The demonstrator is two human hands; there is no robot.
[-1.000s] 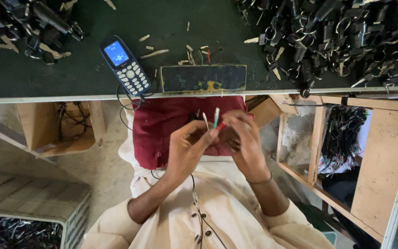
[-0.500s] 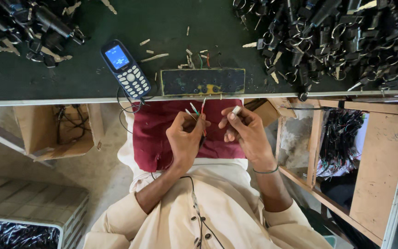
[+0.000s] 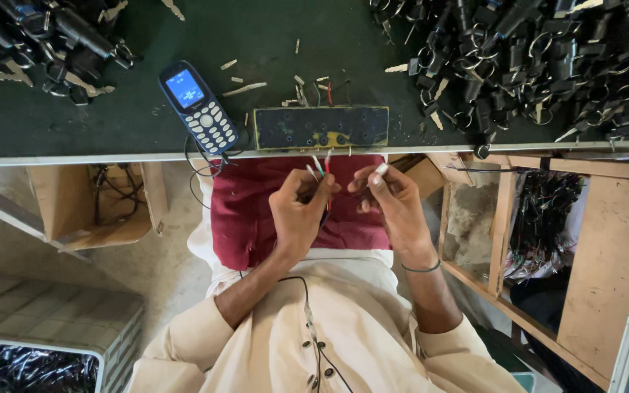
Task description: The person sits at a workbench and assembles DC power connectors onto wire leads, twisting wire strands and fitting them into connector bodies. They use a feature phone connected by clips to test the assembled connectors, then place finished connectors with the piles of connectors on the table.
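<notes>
Pinching wires (image 3: 320, 169) in left hand (image 3: 298, 211), right hand (image 3: 394, 200) gripping a small white piece (image 3: 381, 169) (hands apart), keeping ends steady over red cloth (image 3: 249, 211)

Likely a workshop: workbench (image 3: 147, 124) heaped with black cable parts (image 3: 547, 58).

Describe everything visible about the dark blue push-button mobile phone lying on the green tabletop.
The dark blue push-button mobile phone lies flat, face up, on the green tabletop, near its front edge, tilted diagonally with the screen end pointing away from the person. Its small screen is lit pale blue; below it sit rows of light keys in a plastic-looking body. A thin dark cable runs from its lower end over the table edge. Neither hand touches it; a black rectangular block lies just beside it.
</notes>
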